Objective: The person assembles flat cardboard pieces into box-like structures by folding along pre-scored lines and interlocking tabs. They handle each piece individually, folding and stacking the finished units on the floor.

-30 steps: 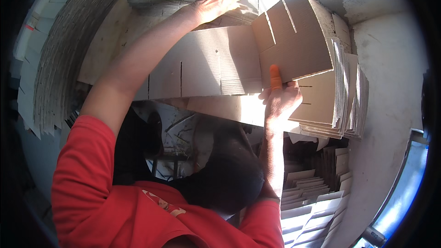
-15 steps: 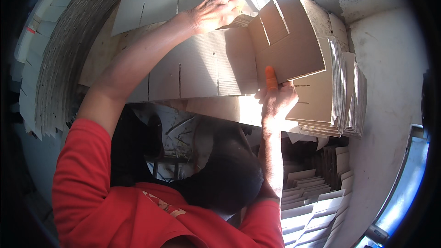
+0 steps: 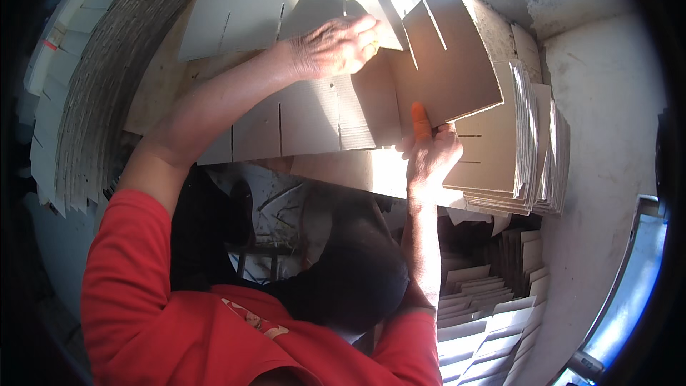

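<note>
A slotted cardboard sheet (image 3: 311, 111) lies across the work surface in front of me, its right end bent up into a raised brown flap (image 3: 457, 57) with slits. My right hand (image 3: 434, 154) grips the near edge by the fold, an orange cover on its thumb. Over the sheet's far edge is my left hand (image 3: 339, 46), its fingers curled together. A small yellowish spot shows at its fingertips, too small to name. Beyond it lies another slotted sheet (image 3: 250, 18), with the hand's shadow on it.
Stacked slotted cardboard (image 3: 525, 129) stands to the right, beside a pale wall (image 3: 600, 107). A tall curved stack (image 3: 107, 64) fills the left. More cardboard pieces (image 3: 486, 336) sit low at the right. The wooden board's front edge (image 3: 336, 175) runs above my legs.
My left hand has come nearer to me, from the far sheet to the near sheet's far edge. The far sheet has shifted slightly nearer and right. My right hand stays at the fold.
</note>
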{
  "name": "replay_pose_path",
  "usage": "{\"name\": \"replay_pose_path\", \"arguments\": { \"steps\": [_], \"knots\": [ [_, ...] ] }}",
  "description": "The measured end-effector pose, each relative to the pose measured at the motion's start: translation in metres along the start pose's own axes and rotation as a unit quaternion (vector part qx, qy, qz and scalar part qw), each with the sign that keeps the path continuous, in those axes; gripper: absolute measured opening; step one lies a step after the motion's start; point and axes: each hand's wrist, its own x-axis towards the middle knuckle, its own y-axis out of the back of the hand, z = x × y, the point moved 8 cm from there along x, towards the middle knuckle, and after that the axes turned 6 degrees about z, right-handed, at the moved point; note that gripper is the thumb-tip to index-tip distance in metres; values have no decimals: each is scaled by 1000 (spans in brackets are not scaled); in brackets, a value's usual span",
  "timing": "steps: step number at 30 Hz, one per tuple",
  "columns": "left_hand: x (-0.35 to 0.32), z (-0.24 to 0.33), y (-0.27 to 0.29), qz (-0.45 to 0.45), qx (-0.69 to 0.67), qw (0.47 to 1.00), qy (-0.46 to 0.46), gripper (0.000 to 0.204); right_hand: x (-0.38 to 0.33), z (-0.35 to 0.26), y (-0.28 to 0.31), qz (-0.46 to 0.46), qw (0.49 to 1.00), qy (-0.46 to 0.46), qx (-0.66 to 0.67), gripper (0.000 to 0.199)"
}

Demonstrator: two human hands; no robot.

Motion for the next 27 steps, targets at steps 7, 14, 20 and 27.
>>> {"name": "replay_pose_path", "arguments": {
  "steps": [7, 14, 20, 27],
  "knots": [
    [17, 43, 36, 19, -7, 999, -38, 19, -1, -34, 10, 35, 993, 13, -114, 21],
    [34, 102, 76, -11, -92, 996, -8, 16, -3, -44, 21, 60, 996, 61, -33, 31],
    [17, -3, 65, 136, -249, 914, 291, 52, -5, -26, 31, 113, 992, 47, -34, 25],
    [-36, -78, -83, -243, 16, 935, 259, 39, -7, -21, 27, 113, 990, 63, -51, 19]
  ]
}}
